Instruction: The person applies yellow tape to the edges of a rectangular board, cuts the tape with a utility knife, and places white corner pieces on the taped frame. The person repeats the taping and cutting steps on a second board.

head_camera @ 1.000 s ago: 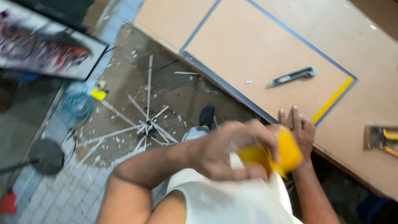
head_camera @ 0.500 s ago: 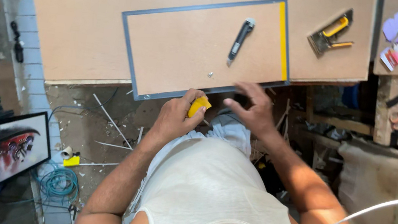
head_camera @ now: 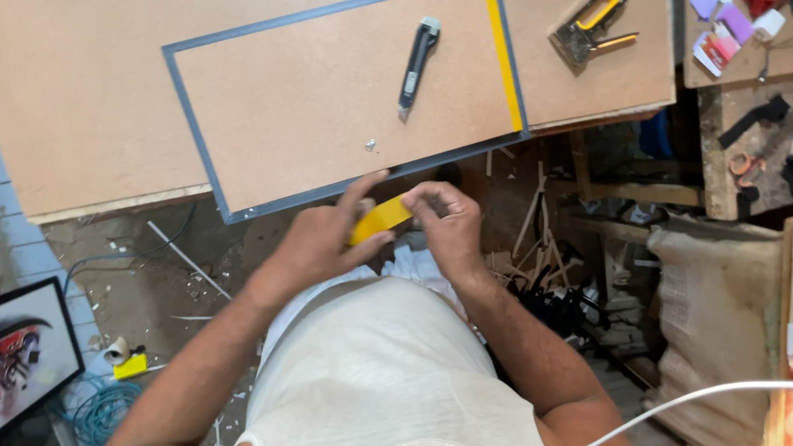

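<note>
**Tape roll gripped in both hands at the desk edge**

Tape first — a yellow roll of tape (head_camera: 382,219) sits between both hands, just off the near edge of the desk (head_camera: 67,31). The left hand (head_camera: 324,239) is curled round the roll's lower side, thumb and fingers closed on it. The right hand (head_camera: 447,221) pinches at the roll's upper end, fingertips drawn together — whether it has a loose tape end is too small to tell.

Doing this well looks like a matter of a steady left-hand hold while the right works with fingertips only, keeping any strip flat and untwisted.

Just beyond the hands lies the framed board (head_camera: 332,94), grey-edged, with a yellow strip (head_camera: 501,52) already along its right side. A utility knife (head_camera: 418,62) rests on the board, well within reach; a staple gun (head_camera: 593,17) lies farther off.
</note>
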`<state>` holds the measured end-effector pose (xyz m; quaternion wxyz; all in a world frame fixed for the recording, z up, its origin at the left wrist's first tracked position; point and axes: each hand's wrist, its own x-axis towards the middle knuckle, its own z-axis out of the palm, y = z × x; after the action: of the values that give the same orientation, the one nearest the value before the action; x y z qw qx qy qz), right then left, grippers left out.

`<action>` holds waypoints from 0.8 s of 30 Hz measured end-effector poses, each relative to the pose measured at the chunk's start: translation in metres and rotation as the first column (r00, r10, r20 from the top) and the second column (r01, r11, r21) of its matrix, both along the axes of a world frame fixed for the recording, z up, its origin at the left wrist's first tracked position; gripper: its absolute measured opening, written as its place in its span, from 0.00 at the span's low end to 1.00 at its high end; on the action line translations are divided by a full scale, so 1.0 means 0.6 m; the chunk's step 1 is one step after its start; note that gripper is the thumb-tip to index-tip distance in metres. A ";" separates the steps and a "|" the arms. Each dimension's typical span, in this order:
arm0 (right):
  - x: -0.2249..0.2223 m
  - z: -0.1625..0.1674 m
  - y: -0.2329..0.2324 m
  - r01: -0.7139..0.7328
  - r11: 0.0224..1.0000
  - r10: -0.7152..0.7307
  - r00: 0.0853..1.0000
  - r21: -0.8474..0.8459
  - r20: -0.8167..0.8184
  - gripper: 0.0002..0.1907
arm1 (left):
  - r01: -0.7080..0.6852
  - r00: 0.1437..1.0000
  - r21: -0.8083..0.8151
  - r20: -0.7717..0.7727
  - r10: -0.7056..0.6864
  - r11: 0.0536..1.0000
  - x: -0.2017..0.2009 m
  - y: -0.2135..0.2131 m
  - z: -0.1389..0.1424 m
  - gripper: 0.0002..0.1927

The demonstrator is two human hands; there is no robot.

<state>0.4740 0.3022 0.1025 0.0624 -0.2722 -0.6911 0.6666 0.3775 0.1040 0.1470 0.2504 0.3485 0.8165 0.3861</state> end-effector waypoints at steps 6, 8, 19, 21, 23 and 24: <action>0.018 -0.040 0.237 0.334 0.835 -0.335 0.939 0.438 -0.077 0.04 | -0.021 0.964 -0.587 0.203 0.172 0.809 -0.111 -0.220 -0.044 0.30; 0.023 -0.062 0.271 0.263 0.836 -0.260 0.963 0.481 -0.074 0.04 | 0.009 0.931 -0.617 0.293 0.219 0.787 -0.123 -0.280 -0.067 0.25; -0.055 -0.068 0.325 0.275 0.731 -0.280 0.955 0.624 -0.092 0.09 | -0.069 0.922 -0.727 0.215 0.322 0.683 -0.140 -0.218 -0.060 0.25; -0.060 -0.060 0.329 0.258 0.766 -0.270 0.960 0.588 -0.070 0.09 | -0.071 0.912 -0.761 0.213 0.352 0.645 -0.141 -0.204 -0.044 0.26; -0.064 -0.052 0.332 0.266 0.770 -0.267 0.960 0.580 -0.087 0.08 | -0.115 0.871 -0.709 0.265 0.414 0.696 -0.147 -0.204 -0.039 0.27; -0.065 -0.050 0.333 0.271 0.771 -0.268 0.959 0.577 -0.093 0.07 | -0.116 0.842 -0.690 0.313 0.439 0.714 -0.151 -0.208 -0.041 0.26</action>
<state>0.4351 0.5018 0.0727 0.2394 -0.3342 -0.8158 0.4068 0.2869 -0.0207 0.1223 0.4760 0.0090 0.8598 0.1846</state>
